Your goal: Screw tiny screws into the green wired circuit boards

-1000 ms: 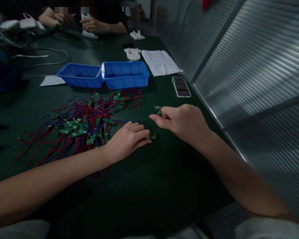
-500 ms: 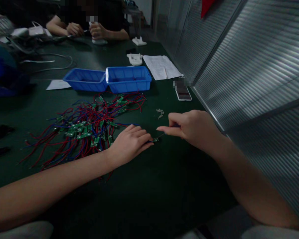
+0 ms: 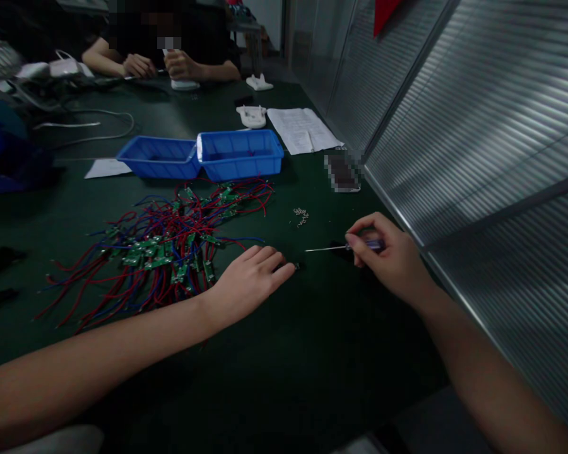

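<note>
My left hand (image 3: pixel 255 271) is closed on a small circuit board (image 3: pixel 298 267), most of it hidden; just its end shows past the thumb. In my right hand (image 3: pixel 383 252) is a screwdriver (image 3: pixel 325 249), its fingers wrapped round the handle. The thin metal shaft points left, its tip a little above and to the right of the board, apart from it. Beyond the two hands lies a small heap of tiny screws (image 3: pixel 301 216). Left of my left hand spreads a pile of green circuit boards (image 3: pixel 144 251) with red and blue wires.
Two blue bins (image 3: pixel 241 156) stand behind the pile. Printed paper (image 3: pixel 303 129) and a phone (image 3: pixel 343 173) lie beside the slatted partition (image 3: pixel 430 126) on the right. White plastic parts (image 3: pixel 252 116) sit farther back. Across the table (image 3: pixel 246 391), a person's hands (image 3: pixel 182 66) hold a white object.
My right hand has drawn back to the right, and the screwdriver's shaft and handle now show plainly. My left hand stays nearly in place. The view has shifted slightly.
</note>
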A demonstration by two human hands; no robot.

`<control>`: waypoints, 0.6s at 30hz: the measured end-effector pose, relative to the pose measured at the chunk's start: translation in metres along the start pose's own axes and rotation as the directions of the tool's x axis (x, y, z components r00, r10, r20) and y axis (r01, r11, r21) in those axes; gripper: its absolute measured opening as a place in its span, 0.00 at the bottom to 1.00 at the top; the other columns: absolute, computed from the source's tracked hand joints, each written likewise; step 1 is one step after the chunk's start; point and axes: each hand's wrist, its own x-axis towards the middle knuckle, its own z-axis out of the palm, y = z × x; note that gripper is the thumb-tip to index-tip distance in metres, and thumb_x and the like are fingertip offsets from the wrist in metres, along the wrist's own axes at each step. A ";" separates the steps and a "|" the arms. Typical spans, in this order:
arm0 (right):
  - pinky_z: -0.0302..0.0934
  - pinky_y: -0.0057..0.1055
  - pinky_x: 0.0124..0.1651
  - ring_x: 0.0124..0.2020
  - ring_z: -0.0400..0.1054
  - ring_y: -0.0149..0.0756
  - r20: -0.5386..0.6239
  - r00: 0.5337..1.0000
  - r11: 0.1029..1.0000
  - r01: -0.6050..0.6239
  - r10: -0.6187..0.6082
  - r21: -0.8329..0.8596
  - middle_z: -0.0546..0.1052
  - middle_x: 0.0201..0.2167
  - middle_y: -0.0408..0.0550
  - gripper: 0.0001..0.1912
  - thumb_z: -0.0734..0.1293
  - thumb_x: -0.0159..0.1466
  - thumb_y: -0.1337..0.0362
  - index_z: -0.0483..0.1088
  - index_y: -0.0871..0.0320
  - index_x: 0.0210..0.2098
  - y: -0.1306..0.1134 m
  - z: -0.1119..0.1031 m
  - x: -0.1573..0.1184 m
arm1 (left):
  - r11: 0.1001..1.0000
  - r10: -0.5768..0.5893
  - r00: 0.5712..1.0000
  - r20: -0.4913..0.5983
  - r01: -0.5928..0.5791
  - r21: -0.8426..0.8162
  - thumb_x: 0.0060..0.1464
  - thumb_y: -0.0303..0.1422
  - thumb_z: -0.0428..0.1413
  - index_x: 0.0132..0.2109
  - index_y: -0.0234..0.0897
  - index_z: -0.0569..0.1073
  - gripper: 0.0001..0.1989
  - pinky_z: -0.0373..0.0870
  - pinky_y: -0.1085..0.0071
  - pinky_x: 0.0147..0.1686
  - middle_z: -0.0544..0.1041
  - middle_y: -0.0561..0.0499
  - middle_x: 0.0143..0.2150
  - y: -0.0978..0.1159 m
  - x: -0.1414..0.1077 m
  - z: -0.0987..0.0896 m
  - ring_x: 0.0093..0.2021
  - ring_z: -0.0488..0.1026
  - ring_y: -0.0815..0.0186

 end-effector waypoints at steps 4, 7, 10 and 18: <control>0.56 0.22 0.19 0.15 0.61 0.24 -0.189 0.976 0.966 -0.057 0.107 0.252 0.67 0.16 0.35 0.10 0.64 0.61 0.55 0.64 0.54 0.35 0.022 -0.001 0.004 | 0.998 -0.034 0.999 0.002 0.035 -0.048 0.61 0.31 0.47 0.43 0.38 0.67 0.06 0.56 0.66 0.36 0.70 0.51 0.37 0.000 0.002 0.000 0.37 0.64 0.64; 0.51 0.21 0.15 0.13 0.57 0.24 -0.265 0.945 0.908 -0.070 0.193 0.414 0.65 0.13 0.34 0.09 0.65 0.60 0.55 0.64 0.54 0.34 0.031 -0.002 0.007 | 0.998 -0.024 1.000 -0.013 0.023 -0.065 0.62 0.31 0.47 0.43 0.38 0.68 0.06 0.56 0.67 0.36 0.70 0.52 0.35 -0.001 0.003 -0.003 0.36 0.64 0.65; 0.47 0.20 0.14 0.12 0.55 0.23 -0.303 0.928 0.865 -0.039 0.217 0.500 0.63 0.12 0.33 0.09 0.65 0.60 0.56 0.63 0.54 0.32 0.034 -0.004 0.007 | 0.997 -0.004 1.000 -0.018 0.002 -0.074 0.62 0.31 0.47 0.41 0.38 0.69 0.07 0.56 0.67 0.36 0.71 0.52 0.34 -0.004 0.003 -0.010 0.36 0.65 0.65; 0.48 0.19 0.14 0.12 0.55 0.22 -0.339 0.919 0.861 -0.002 0.202 0.509 0.64 0.13 0.33 0.07 0.66 0.60 0.58 0.64 0.54 0.31 0.036 -0.001 0.007 | 0.980 -0.199 0.974 -0.109 0.193 -0.056 0.59 0.36 0.52 0.45 0.41 0.70 0.09 0.61 0.67 0.37 0.74 0.52 0.38 -0.044 -0.065 -0.051 0.38 0.68 0.64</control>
